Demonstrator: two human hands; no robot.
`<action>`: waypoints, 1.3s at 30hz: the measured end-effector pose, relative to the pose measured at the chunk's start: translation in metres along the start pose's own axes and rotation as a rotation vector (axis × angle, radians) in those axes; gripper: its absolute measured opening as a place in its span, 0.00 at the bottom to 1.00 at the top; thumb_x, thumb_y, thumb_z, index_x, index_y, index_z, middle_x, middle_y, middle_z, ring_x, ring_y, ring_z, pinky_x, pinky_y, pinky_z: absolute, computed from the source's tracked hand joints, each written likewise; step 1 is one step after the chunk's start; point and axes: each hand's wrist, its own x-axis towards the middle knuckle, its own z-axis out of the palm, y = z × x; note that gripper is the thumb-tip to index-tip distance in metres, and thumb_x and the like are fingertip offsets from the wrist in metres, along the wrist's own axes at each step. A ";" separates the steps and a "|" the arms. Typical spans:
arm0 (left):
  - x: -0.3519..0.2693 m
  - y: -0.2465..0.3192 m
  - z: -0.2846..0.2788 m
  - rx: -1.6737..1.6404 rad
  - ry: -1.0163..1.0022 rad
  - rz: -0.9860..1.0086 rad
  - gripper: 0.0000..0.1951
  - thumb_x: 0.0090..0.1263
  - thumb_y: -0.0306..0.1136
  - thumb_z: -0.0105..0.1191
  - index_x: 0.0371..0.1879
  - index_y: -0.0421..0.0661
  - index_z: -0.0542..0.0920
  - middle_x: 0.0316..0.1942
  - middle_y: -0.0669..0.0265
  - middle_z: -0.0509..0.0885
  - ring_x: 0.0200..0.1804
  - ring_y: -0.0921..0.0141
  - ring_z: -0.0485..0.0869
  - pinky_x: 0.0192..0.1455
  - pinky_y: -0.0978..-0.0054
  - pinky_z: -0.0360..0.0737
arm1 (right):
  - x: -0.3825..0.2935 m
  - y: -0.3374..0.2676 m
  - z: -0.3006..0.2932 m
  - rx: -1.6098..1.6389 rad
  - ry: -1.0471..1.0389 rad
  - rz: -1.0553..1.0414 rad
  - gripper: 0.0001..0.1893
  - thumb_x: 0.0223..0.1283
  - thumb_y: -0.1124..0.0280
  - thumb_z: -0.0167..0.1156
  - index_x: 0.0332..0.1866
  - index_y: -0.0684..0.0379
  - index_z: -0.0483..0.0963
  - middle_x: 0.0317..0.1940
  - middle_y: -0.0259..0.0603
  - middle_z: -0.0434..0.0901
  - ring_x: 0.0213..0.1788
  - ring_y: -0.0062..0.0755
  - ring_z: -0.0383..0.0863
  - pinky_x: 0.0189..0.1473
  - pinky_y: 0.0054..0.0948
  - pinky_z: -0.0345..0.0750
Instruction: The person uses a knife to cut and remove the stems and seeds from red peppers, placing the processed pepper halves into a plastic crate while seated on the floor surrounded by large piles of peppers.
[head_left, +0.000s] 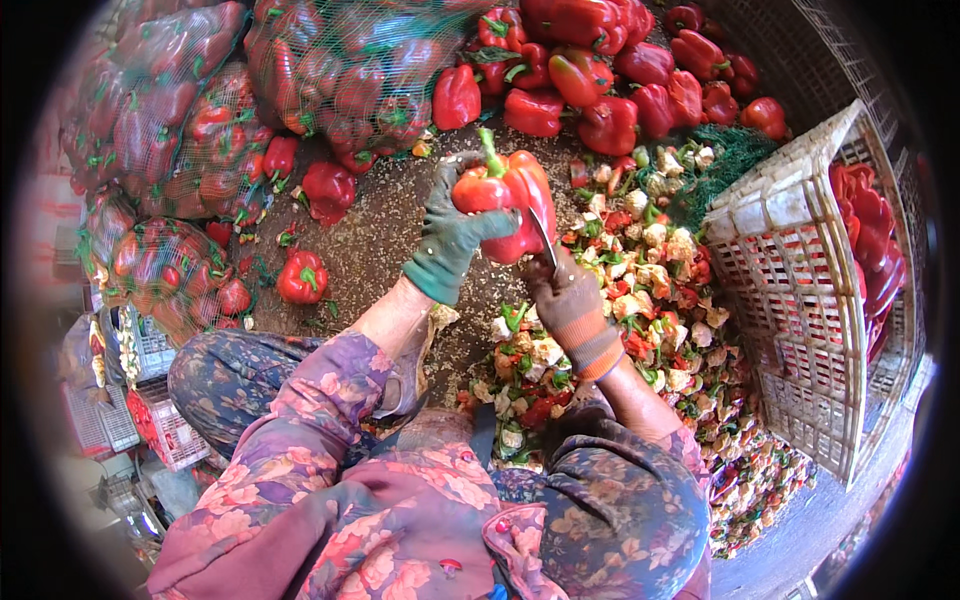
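Note:
My left hand (450, 236), in a green glove, holds a whole red bell pepper (525, 187) with its green stem pointing up and away from me. My right hand (562, 292), in a brown glove with an orange and grey cuff, grips a small knife. The curved knife blade (541, 234) lies against the pepper's right side, close to my left thumb; whether its tip is in the flesh I cannot tell. Below and right of the pepper, a heap of cut pepper cores (645, 270) with pale seeds and green stems covers the ground.
Green mesh sacks of red peppers (352, 75) stand at the upper left. Loose red peppers (607, 124) are piled at the top. A white plastic crate (787, 300) leans at the right, with red pepper pieces (874, 240) behind its wall. One pepper (302, 277) sits on the seed-strewn ground.

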 end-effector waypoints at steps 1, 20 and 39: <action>-0.003 -0.001 0.004 -0.065 0.043 -0.083 0.35 0.41 0.31 0.71 0.51 0.46 0.68 0.46 0.66 0.74 0.46 0.70 0.77 0.53 0.69 0.77 | 0.005 -0.003 -0.006 -0.121 0.026 -0.006 0.09 0.55 0.67 0.58 0.39 0.54 0.70 0.23 0.52 0.77 0.29 0.55 0.79 0.30 0.48 0.74; -0.019 0.024 0.043 -0.539 0.110 -0.410 0.25 0.51 0.32 0.64 0.49 0.46 0.74 0.40 0.65 0.80 0.46 0.74 0.78 0.50 0.72 0.78 | 0.000 0.026 -0.019 -0.279 0.221 -0.155 0.16 0.49 0.72 0.59 0.46 0.52 0.69 0.29 0.44 0.79 0.29 0.49 0.80 0.29 0.41 0.76; -0.026 0.016 0.032 -0.295 -0.095 -0.317 0.24 0.47 0.31 0.64 0.47 0.45 0.75 0.39 0.66 0.81 0.41 0.73 0.80 0.49 0.72 0.78 | 0.010 -0.013 -0.069 0.429 -0.026 0.067 0.38 0.46 0.67 0.71 0.65 0.57 0.61 0.48 0.41 0.77 0.45 0.24 0.78 0.46 0.25 0.76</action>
